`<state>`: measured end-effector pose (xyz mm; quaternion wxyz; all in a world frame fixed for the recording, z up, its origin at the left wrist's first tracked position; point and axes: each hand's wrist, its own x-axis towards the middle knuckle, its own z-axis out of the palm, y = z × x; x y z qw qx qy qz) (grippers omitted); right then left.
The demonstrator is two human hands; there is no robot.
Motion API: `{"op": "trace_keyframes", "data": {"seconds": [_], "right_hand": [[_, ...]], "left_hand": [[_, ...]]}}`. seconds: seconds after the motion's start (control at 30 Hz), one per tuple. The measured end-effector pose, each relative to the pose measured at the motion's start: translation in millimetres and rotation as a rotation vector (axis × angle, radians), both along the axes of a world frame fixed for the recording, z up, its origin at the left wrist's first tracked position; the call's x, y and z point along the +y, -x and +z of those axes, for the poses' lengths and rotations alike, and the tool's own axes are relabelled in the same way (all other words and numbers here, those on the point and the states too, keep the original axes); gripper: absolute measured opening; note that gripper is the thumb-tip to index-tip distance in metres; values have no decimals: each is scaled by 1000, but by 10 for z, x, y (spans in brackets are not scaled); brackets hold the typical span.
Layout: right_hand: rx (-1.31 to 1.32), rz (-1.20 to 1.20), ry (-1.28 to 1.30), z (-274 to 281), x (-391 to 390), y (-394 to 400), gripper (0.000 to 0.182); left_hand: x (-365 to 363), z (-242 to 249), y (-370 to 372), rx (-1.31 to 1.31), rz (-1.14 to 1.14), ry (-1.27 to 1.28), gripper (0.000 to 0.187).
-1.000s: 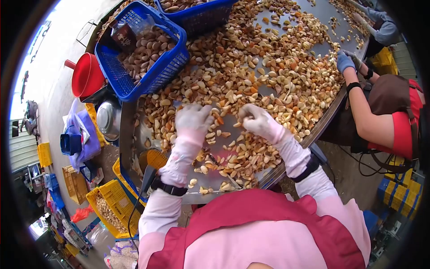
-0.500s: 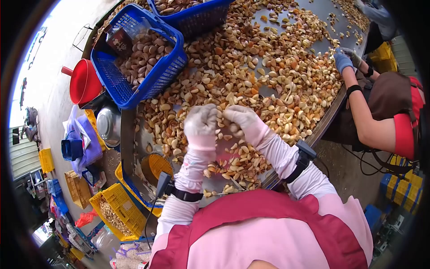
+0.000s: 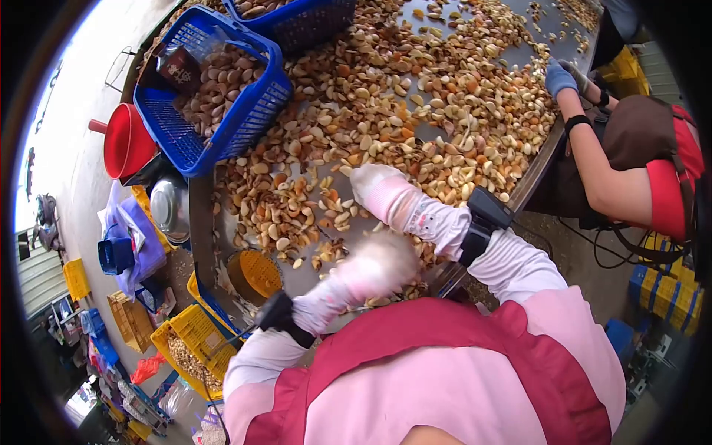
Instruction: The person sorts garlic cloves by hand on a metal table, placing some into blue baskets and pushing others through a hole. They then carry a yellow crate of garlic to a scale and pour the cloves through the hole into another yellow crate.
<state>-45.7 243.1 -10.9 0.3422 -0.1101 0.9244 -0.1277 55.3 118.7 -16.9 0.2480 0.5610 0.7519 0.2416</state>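
Garlic cloves (image 3: 437,111), peeled and unpeeled, lie loose across a metal table (image 3: 345,153). My gloved right hand (image 3: 377,185) is low over the table among the cloves, its back towards me and its fingers curled under. What it holds, if anything, is hidden. Closer to my body, my gloved left hand (image 3: 382,261) is smeared by motion above cloves near the table's front edge. Its fingers cannot be made out. Left of the hands, a round yellow basket (image 3: 261,273) is set at the table's edge.
A blue basket (image 3: 248,122) of unpeeled garlic stands at the table's far left, a second blue basket (image 3: 311,24) behind it. A red dipper (image 3: 127,141) and metal bowl (image 3: 169,208) are beyond the left edge. At right, a co-worker's gloved hand (image 3: 561,80) touches cloves. Yellow crates (image 3: 200,334) stand lower left.
My hands, close together before, are now apart. The left has swept down and right towards my body; the right has shifted slightly left. The view has shifted a little.
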Motion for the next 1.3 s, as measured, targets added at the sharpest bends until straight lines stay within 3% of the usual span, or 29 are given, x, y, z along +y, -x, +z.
{"op": "trace_keyframes", "data": {"seconds": [0.03, 0.1, 0.2, 0.23, 0.27, 0.3, 0.33, 0.37, 0.43, 0.47, 0.53, 0.57, 0.67, 0.7, 0.73, 0.8, 0.87, 0.9, 0.93, 0.97, 1.03, 1.1, 1.17, 1.23, 1.27, 1.3], "right_hand": [[-63, -37, -17, -5, -33, 42, 36], [-133, -135, 35, 88, -47, 65, 47], [-327, -216, 8, 87, -36, 208, 40], [-233, -58, -41, -61, 72, 217, 32], [0, 166, 190, -18, 380, 155, 25], [-281, -209, 384, 494, 567, 106, 19], [-29, -235, 567, 364, 858, 64, 16], [-36, -385, 619, 335, 1116, 35, 14], [-208, -589, 1008, 346, 1548, -168, 11], [-153, -641, 1009, 428, 1568, -328, 13], [-194, -629, 729, 368, 1487, -525, 18], [-79, -517, 702, 295, 1382, -626, 19], [310, -146, 549, 145, 985, -767, 24], [273, -227, 567, 144, 870, -731, 25], [335, -264, 559, 118, 893, -739, 25], [554, -277, 514, 30, 1062, -745, 24], [209, -619, 189, 558, 1258, -801, 31], [108, -659, -5, 505, 1400, -762, 34], [5, -780, -22, 431, 1395, -743, 36], [-94, -900, -48, 358, 1390, -723, 44], [-53, -819, 275, -338, 1204, -729, 60], [81, -530, 429, -809, 1240, -781, 54], [723, -152, 317, -268, 1319, -920, 40], [236, -159, 84, 353, 1377, -1080, 24], [-5, -107, -56, 466, 1333, -1157, 19], [38, -83, -97, 304, 1259, -1323, 19]], "left_hand": [[206, -262, -283, 358, -127, -416, 36], [577, -238, -352, 603, -218, -258, 44], [900, -107, 45, -118, -177, 315, 53], [814, -133, 100, 44, -75, 146, 55], [623, -160, 161, 200, 25, -25, 57], [417, -36, 250, 332, 91, -25, 63], [172, 98, 333, 461, 162, -23, 70], [-96, 114, 371, 404, 259, 67, 77], [-589, 203, 494, 375, 425, 312, 87], [-804, 275, 569, 405, 487, 467, 90], [-1197, 40, 571, 576, 695, 378, 86], [-1171, 105, 608, 532, 802, 428, 75], [-682, -4, 678, 503, 684, 243, 65], [-498, -125, 664, 511, 583, 32, 56], [-278, -137, 675, 507, 481, 59, 48], [-123, -253, 696, 558, 489, 177, 45], [-278, -249, 783, 631, 704, 93, 52], [-279, -202, 763, 588, 813, 189, 53], [-223, -47, 707, 534, 923, 297, 54], [-97, -216, 679, 581, 846, 88, 53], [336, -267, 651, 546, 650, -218, 53], [634, -91, 670, 472, 727, -136, 53], [661, -139, 707, 476, 825, -116, 52], [450, -166, 610, 340, 583, -239, 47], [443, -72, 477, 226, 282, -2, 44], [370, -137, 364, 214, 226, 31, 44]]}}
